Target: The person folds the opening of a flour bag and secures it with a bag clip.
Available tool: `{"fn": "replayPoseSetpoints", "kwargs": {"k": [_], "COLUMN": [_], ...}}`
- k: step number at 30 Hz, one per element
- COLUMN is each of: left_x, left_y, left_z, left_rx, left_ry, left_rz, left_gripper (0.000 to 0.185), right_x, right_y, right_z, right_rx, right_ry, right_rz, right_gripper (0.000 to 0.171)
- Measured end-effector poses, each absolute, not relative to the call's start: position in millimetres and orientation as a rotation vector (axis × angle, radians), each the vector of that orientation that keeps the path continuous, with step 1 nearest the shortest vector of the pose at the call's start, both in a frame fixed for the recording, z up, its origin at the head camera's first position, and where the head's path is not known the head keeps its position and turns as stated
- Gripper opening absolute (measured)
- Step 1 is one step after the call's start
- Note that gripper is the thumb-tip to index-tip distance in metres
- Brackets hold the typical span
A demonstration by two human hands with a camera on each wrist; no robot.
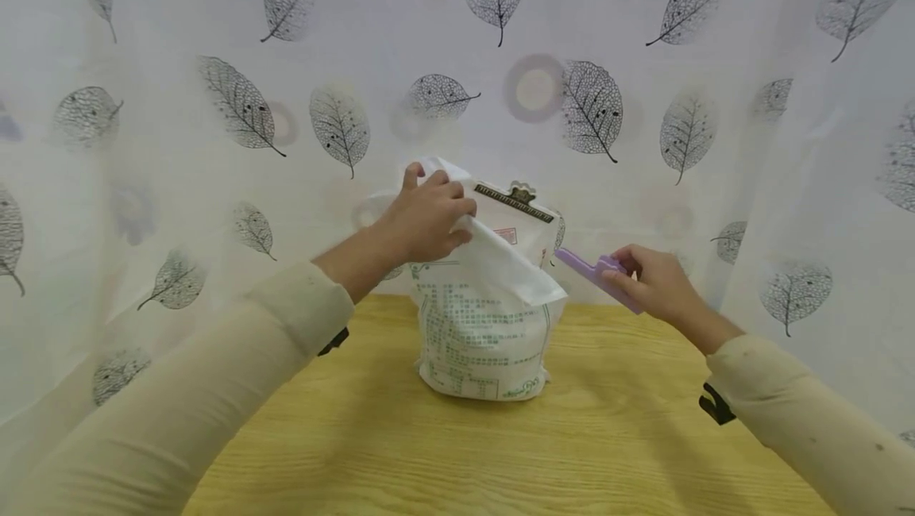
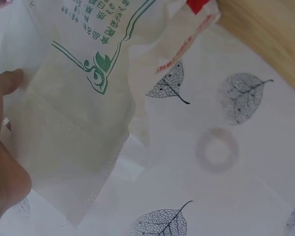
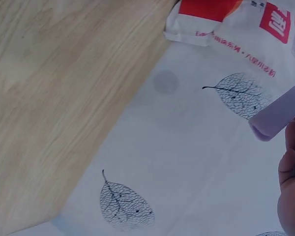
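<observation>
A white printed bag (image 1: 486,317) is stood upright on the wooden table (image 1: 500,452), near its far edge and against a leaf-patterned curtain (image 1: 214,103). The top of the bag is seen folded over toward the front, and the fold is held down by the left hand (image 1: 425,218), whose fingers are curled over the folded flap; in the left wrist view the bag's thin white material is pressed against the palm and thumb. A purple sealing clip (image 1: 596,278) is pinched in the right hand (image 1: 654,282), with its free end pointed toward the bag's right side, just beside the folded top but apart from it. In the right wrist view the clip's tip (image 3: 278,118) is shown hanging above the curtain, with the bag's red-printed corner (image 3: 226,19) nearby. Whether the clip's two arms are spread or pressed together cannot be told from these pictures. As a judgement, the folding of the bag's mouth appears to be done and is being kept in place, while the clip is not yet set across the fold. What appears to be left is for the clip to be slid over the folded edge and closed there, and for both hands to be taken away.
</observation>
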State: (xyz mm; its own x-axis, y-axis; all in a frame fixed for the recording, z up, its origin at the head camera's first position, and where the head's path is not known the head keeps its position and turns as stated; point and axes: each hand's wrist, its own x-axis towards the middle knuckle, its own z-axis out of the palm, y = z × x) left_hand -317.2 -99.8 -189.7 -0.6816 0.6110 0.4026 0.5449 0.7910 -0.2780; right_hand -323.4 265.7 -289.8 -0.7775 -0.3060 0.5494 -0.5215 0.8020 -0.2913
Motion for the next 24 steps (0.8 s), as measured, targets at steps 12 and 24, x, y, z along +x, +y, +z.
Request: {"fn": "replayPoseSetpoints", "kwargs": {"k": [12,24], "left_x": [-316,-318], "left_y": [-80,-77], "left_z": [-202,-201], "left_rx": [-0.799,-0.786], "left_ry": [-2.465,-2.453], "left_rz": [0.162,0.073], "left_gripper": [0.039,0.029], "right_x": [-310,-309], "right_y": [227,202], "right_z": [-255,-255], "right_rx": [0.718,0.723], "right_ry": [-2.375,-2.394], "right_rz": [0.678,0.797], "right_gripper": [0.013,0.007]}}
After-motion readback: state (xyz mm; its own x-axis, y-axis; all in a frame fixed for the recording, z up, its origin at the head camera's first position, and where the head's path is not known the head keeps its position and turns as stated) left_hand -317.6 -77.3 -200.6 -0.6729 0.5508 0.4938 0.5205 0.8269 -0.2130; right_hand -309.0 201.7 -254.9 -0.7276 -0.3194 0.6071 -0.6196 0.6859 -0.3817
